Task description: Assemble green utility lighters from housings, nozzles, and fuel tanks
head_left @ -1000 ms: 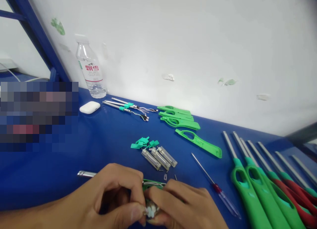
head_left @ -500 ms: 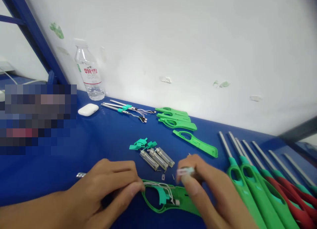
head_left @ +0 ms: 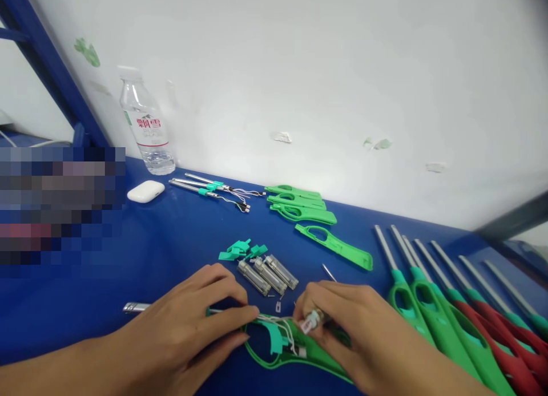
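My left hand (head_left: pixel 194 322) pinches the front end of a green lighter shell half (head_left: pixel 319 359), by the metal tube (head_left: pixel 135 308) that sticks out to the left. In the shell sit a teal trigger (head_left: pixel 276 340) and white wires (head_left: pixel 287 327). My right hand (head_left: pixel 353 322) is closed on a small fuel tank (head_left: pixel 314 319) with a pale fitting at its tip, tilted over the shell's handle part. Most of that tank is hidden by the fingers. Just beyond the shell lie three clear fuel tanks (head_left: pixel 269 275), loose teal triggers (head_left: pixel 236 251) and a small white clip (head_left: pixel 278 307).
Several green shell halves (head_left: pixel 303 213) lie near the wall, beside metal tubes with wires (head_left: pixel 201 188). Assembled green lighters (head_left: pixel 432 322) and red lighters (head_left: pixel 492 327) line the right side. A water bottle (head_left: pixel 148 128) and a white case (head_left: pixel 146 192) stand at the back left.
My right hand has turned and lowered toward the shell, tipping the fuel tank's fitting down and left. My left hand has shifted slightly along the shell's front end. The view has shifted a little.
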`<action>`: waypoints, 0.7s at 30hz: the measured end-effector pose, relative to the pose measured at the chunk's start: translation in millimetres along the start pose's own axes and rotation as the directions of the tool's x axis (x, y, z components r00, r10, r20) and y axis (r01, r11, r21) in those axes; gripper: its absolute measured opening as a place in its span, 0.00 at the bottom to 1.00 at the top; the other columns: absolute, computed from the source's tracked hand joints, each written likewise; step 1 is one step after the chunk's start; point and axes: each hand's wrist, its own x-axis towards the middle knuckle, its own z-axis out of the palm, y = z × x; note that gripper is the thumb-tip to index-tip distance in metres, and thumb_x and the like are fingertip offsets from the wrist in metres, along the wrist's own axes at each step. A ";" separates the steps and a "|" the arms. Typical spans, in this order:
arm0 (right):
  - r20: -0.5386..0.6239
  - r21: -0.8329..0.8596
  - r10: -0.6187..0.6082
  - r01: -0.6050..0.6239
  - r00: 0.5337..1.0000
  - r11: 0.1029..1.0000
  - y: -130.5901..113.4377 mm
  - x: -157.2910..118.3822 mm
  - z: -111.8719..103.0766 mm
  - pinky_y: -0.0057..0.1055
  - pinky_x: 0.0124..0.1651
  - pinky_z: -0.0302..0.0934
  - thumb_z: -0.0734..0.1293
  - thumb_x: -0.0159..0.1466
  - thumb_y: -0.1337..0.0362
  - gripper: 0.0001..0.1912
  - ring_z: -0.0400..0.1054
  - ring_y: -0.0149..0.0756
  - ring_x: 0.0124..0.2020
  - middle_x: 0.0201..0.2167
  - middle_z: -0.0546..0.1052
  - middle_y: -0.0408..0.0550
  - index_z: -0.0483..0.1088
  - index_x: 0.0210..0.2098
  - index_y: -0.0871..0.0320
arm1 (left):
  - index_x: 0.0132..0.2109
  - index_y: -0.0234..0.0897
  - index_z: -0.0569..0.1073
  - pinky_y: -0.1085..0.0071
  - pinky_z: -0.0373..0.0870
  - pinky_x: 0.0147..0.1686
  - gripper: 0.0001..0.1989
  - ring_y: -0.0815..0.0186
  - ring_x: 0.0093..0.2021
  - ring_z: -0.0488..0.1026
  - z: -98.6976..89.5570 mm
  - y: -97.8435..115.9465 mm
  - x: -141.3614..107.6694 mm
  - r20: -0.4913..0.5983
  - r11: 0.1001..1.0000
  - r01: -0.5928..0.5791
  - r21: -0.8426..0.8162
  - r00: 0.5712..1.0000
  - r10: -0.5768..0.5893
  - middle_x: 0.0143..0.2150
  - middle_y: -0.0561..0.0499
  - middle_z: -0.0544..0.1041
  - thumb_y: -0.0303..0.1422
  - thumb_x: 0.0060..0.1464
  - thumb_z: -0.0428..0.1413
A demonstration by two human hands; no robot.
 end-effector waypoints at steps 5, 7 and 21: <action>-0.051 0.015 -0.073 0.073 0.996 0.997 0.0 -3.7 -1.7 0.31 0.46 0.69 0.61 0.76 0.72 0.12 0.76 0.36 0.39 0.37 0.80 0.43 0.74 0.43 0.51 | 0.54 0.43 0.80 0.75 0.77 0.51 0.15 0.67 0.47 0.78 -0.8 0.5 3.4 -0.011 1.000 0.000 -0.018 1.000 0.000 0.46 0.53 0.83 0.27 0.80 0.48; -0.079 0.013 -0.079 0.080 0.994 0.997 0.1 -4.8 -0.5 0.31 0.46 0.69 0.61 0.76 0.73 0.13 0.76 0.36 0.40 0.37 0.80 0.43 0.75 0.43 0.51 | 0.53 0.43 0.81 0.75 0.77 0.51 0.16 0.67 0.46 0.78 -0.1 0.4 3.4 -0.014 0.999 0.013 -0.043 1.000 -0.014 0.45 0.52 0.82 0.27 0.80 0.48; -0.139 0.022 -0.045 0.049 0.989 0.999 2.5 -6.8 5.6 0.31 0.45 0.72 0.63 0.75 0.71 0.10 0.75 0.35 0.38 0.37 0.79 0.43 0.72 0.40 0.50 | 0.60 0.47 0.76 0.73 0.51 0.78 0.24 0.73 0.54 0.79 -0.4 -1.6 -5.5 0.025 0.995 0.092 -0.040 0.996 -0.091 0.51 0.56 0.80 0.17 0.66 0.52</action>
